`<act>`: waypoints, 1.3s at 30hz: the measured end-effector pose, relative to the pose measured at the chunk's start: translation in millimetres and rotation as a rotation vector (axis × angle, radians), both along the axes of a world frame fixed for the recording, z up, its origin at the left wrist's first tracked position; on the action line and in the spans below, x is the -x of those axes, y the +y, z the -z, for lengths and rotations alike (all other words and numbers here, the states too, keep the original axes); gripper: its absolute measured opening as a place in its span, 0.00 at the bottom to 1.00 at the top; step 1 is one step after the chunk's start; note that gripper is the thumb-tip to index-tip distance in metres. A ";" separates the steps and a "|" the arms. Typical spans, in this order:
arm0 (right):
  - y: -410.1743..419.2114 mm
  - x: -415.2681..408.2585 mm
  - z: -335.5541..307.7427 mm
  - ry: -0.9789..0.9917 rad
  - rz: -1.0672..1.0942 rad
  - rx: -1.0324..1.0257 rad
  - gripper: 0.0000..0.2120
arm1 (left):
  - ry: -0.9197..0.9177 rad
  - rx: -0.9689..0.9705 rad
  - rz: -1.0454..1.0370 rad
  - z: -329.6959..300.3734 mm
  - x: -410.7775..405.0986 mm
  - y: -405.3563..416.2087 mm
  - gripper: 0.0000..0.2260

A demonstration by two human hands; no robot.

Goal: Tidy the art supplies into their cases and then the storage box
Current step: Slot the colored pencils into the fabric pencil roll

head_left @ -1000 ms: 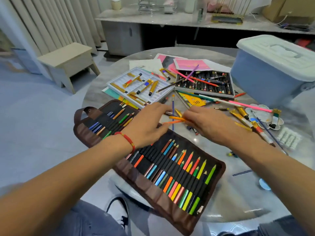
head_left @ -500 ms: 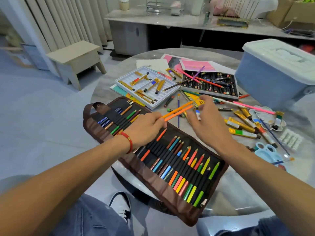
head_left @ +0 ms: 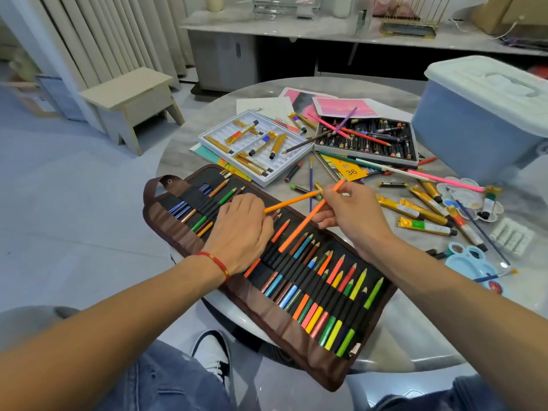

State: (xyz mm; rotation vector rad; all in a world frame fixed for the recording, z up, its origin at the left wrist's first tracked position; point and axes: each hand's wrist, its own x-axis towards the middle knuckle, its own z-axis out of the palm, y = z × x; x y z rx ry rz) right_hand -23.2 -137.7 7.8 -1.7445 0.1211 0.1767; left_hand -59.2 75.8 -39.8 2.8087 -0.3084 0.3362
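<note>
A home living room is showing: curtains hanging, a wooden stool standing, a sideboard lining the wall.

Pale wooden stool on grey floor beside curtains.
</note>
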 end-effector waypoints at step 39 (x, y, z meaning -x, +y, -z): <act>8.0 -20.2 14.6 0.148 -0.019 0.379 0.17 | 0.034 0.011 -0.101 39.4 -0.1 1.9 0.10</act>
